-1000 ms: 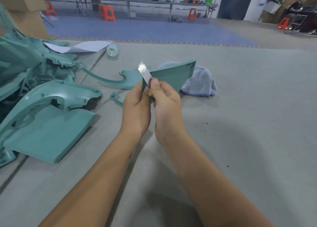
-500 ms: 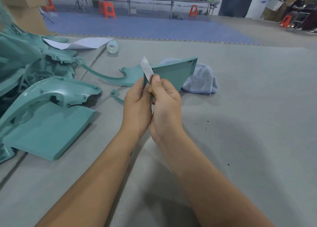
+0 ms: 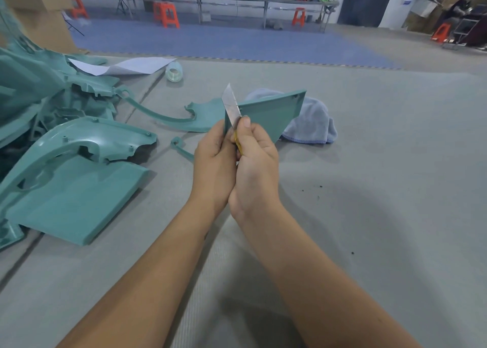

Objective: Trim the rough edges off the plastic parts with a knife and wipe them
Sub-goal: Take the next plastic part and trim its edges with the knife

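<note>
A: What lies at the far left?

B: A heap of teal plastic parts (image 3: pixel 39 105) at 9 o'clock on the grey mat (image 3: pixel 382 189), with one large curved panel (image 3: pixel 76 184) in front of it. Behind, at 11 o'clock, a white sheet of paper (image 3: pixel 123 66) and a roll of clear tape (image 3: pixel 174 71).

A: And in the middle?

B: The left hand (image 3: pixel 214 160) has its fingers curled around the lower corner of a triangular plastic part (image 3: pixel 271 116) and holds it up above the mat. The right hand (image 3: pixel 257 163), touching the left one, grips a knife (image 3: pixel 232 108) with a yellow handle; the thumb presses near the blade, and the blade lies against the left edge of the part, tip toward 12 o'clock.

A: To the right?

B: A grey-blue cloth (image 3: pixel 313 126) lies on the mat at 1 o'clock from the hands, partly behind the part.
</note>
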Demonstrator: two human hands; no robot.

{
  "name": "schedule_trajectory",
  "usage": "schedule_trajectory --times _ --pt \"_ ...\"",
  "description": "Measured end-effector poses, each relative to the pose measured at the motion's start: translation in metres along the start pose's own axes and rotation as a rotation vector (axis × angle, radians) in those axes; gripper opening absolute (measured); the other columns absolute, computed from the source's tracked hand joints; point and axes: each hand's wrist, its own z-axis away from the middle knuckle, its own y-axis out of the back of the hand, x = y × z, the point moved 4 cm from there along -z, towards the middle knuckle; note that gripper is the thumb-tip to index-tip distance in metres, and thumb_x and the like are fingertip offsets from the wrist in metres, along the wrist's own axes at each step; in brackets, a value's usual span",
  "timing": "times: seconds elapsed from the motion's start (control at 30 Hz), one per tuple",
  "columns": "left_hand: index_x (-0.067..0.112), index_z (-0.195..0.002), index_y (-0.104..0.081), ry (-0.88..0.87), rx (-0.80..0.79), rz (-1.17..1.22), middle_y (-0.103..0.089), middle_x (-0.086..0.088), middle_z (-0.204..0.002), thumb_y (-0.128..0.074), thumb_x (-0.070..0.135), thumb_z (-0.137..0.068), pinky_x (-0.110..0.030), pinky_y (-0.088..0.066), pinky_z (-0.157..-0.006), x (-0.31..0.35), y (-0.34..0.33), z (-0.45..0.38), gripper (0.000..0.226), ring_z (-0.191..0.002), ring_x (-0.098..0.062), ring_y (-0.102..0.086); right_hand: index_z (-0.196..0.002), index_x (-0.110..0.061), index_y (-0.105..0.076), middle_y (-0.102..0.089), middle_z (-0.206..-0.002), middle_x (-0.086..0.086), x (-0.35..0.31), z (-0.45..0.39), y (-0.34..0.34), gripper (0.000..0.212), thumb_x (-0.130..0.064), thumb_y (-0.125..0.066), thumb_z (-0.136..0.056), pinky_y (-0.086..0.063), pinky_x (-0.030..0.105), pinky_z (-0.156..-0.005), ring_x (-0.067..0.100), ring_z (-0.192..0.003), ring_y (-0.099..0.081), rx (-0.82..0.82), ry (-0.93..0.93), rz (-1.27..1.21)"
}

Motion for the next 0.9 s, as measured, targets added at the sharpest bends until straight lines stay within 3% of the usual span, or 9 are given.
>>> schedule_trajectory --times 0.03,0.17,0.3,0.37,0.43,0.5,0.6,0.77,0.9 --pt "0.03 -0.082 -0.052 0.01 -0.001 0.008 -0.053 0.016 -0.069 -0.046 0.021 -0.099 -0.006 -0.04 -0.06 -0.001 0.0 0.0 0.02 -0.063 0.004 -0.052 -0.072 -0.011 -0.052 -0.04 -0.065 0.001 0.0 0.0 0.0 0.031 -0.017 -0.047 -0.103 -0.036 0.023 -0.066 0.012 -0.067 -0.038 0.001 -0.002 -0.003" --pt "0.021 -0.07 -0.044 0.054 -0.002 0.157 -0.041 0.008 -0.065 -0.051 0.023 -0.085 -0.028 -0.035 -0.068 -0.001 -0.002 0.0 0.017 -0.065 -0.011 -0.037 -0.07 -0.011 -0.05 -0.041 -0.071 0.008 0.0 0.002 0.0 0.034 -0.017 -0.046 -0.103 -0.037 0.032 -0.074 0.022 -0.076 -0.039 0.009 -0.007 -0.01" --pt "0.028 -0.082 -0.055 -0.056 0.035 -0.082 -0.059 0.011 -0.073 -0.045 0.015 -0.1 -0.01 -0.046 -0.059 0.004 0.002 0.002 0.024 -0.063 0.003 -0.055 -0.07 -0.011 -0.052 -0.046 -0.071 0.007 0.001 0.002 0.0 0.035 -0.018 -0.046 -0.103 -0.041 0.03 -0.077 0.02 -0.078 -0.044 0.012 -0.013 -0.022" --pt "0.025 -0.081 -0.054 -0.028 0.025 -0.043 -0.056 0.008 -0.073 -0.046 0.014 -0.099 -0.011 -0.045 -0.06 0.004 0.001 0.002 0.022 -0.063 0.0 -0.053 -0.071 -0.011 -0.053 -0.047 -0.072 0.007 0.001 0.001 0.0 0.034 -0.019 -0.046 -0.103 -0.041 0.03 -0.077 0.02 -0.078 -0.045 0.01 -0.017 -0.029" --pt "0.015 -0.079 -0.047 0.055 -0.029 0.172 -0.044 0.003 -0.071 -0.049 0.012 -0.095 -0.016 -0.041 -0.064 0.003 -0.004 0.001 0.016 -0.065 -0.008 -0.043 -0.074 -0.009 -0.055 -0.048 -0.074 0.008 0.002 0.001 0.001 0.032 -0.019 -0.047 -0.103 -0.042 0.029 -0.077 0.019 -0.078 -0.046 0.016 -0.018 -0.038" --pt "0.012 -0.081 -0.045 0.089 -0.061 0.285 -0.042 0.002 -0.071 -0.05 0.015 -0.091 -0.018 -0.039 -0.068 0.001 -0.007 0.0 0.012 -0.068 -0.009 -0.041 -0.074 -0.009 -0.055 -0.049 -0.071 0.006 0.003 0.0 0.002 0.031 -0.019 -0.047 -0.103 -0.043 0.026 -0.075 0.016 -0.075 -0.047 0.018 -0.015 -0.047" --pt "0.021 -0.088 -0.057 0.004 0.003 -0.034 -0.061 0.013 -0.076 -0.049 0.018 -0.099 -0.011 -0.048 -0.068 -0.004 0.0 0.0 0.013 -0.071 0.001 -0.058 -0.072 -0.011 -0.053 -0.05 -0.06 -0.006 0.003 -0.002 0.004 0.032 -0.019 -0.047 -0.103 -0.043 0.017 -0.064 0.005 -0.06 -0.047 0.035 -0.021 -0.065" --pt "0.015 -0.116 -0.064 -0.094 0.118 -0.078 -0.07 0.005 -0.111 -0.04 0.017 -0.102 -0.033 -0.049 -0.096 0.002 0.002 0.004 0.027 -0.107 -0.011 -0.064 -0.075 -0.015 -0.046 -0.048 -0.054 -0.016 -0.013 -0.023 0.019 0.03 -0.02 -0.043 -0.105 -0.038 0.008 -0.051 -0.004 -0.047 -0.043 0.137 0.0 -0.171" --pt "0.015 -0.111 -0.064 -0.099 0.13 -0.074 -0.07 0.014 -0.105 -0.042 0.018 -0.102 -0.021 -0.046 -0.091 0.001 0.008 0.004 0.023 -0.103 -0.002 -0.062 -0.069 -0.017 -0.043 -0.044 -0.049 -0.017 -0.024 -0.039 0.035 0.035 -0.018 -0.042 -0.104 -0.034 0.009 -0.045 -0.001 -0.042 -0.037 0.19 0.012 -0.169"
